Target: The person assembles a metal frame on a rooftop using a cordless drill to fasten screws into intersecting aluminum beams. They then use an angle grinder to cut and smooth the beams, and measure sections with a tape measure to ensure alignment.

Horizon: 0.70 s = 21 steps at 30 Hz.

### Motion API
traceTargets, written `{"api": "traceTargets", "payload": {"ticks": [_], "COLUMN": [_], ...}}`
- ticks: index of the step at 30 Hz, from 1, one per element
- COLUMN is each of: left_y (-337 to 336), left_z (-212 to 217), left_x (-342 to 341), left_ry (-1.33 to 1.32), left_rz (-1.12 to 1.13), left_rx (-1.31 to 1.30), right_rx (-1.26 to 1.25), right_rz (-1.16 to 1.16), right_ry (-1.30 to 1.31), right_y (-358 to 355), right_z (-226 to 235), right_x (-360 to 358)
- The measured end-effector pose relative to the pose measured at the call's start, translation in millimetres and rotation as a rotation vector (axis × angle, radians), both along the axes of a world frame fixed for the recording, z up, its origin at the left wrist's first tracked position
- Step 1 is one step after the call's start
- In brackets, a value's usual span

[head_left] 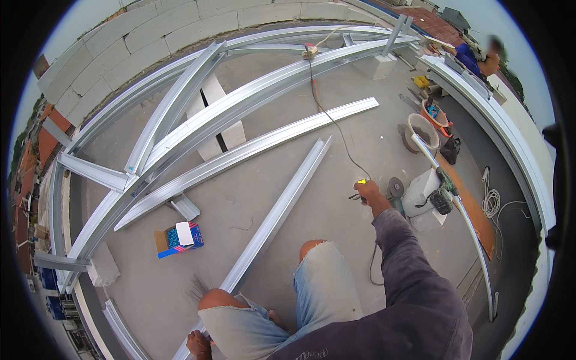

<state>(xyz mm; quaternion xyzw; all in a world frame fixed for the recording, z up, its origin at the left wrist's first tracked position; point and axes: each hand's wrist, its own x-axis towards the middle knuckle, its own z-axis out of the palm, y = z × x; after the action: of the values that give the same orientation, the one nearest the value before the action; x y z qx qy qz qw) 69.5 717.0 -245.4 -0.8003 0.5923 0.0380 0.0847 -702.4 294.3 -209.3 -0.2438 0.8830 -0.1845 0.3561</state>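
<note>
My right hand is closed on a small yellow-and-black tool, held out above the grey floor; its exact kind is hard to make out. A dark cable runs down to that hand from the far side. Low in the view, my left hand has its fingers curled at the near end of a silver metal channel, with a bit of orange showing beside them. The channel slants away from me past my knee. Just right of my right hand lies an angle grinder with its disc facing up.
A long metal channel lies beyond, before a curved metal frame. An opened box of blue screws stands left. Right are a green drill on a white block, buckets, and coiled white cord. Another person sits far right.
</note>
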Motion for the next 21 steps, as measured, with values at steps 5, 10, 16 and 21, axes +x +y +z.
{"api": "traceTargets", "payload": {"ticks": [5, 10, 16, 21], "left_y": [13, 33, -65, -204], "left_z": [-37, -33, 18, 106], "left_x": [3, 32, 18, -110], "left_ry": [0.087, 0.190, 0.192, 1.207], "left_rz": [0.044, 0.069, 0.034, 0.018], "left_rx": [0.044, 0.205, 0.886, -0.152], "right_rx": [0.035, -0.016, -0.129, -0.479], "right_rz": [0.204, 0.300, 0.076, 0.125], "right_ry": [-0.063, -0.239, -0.498, -0.644], "right_y": [39, 78, 127, 151], "right_z": [50, 109, 132, 153], "right_x": [75, 142, 223, 327]}}
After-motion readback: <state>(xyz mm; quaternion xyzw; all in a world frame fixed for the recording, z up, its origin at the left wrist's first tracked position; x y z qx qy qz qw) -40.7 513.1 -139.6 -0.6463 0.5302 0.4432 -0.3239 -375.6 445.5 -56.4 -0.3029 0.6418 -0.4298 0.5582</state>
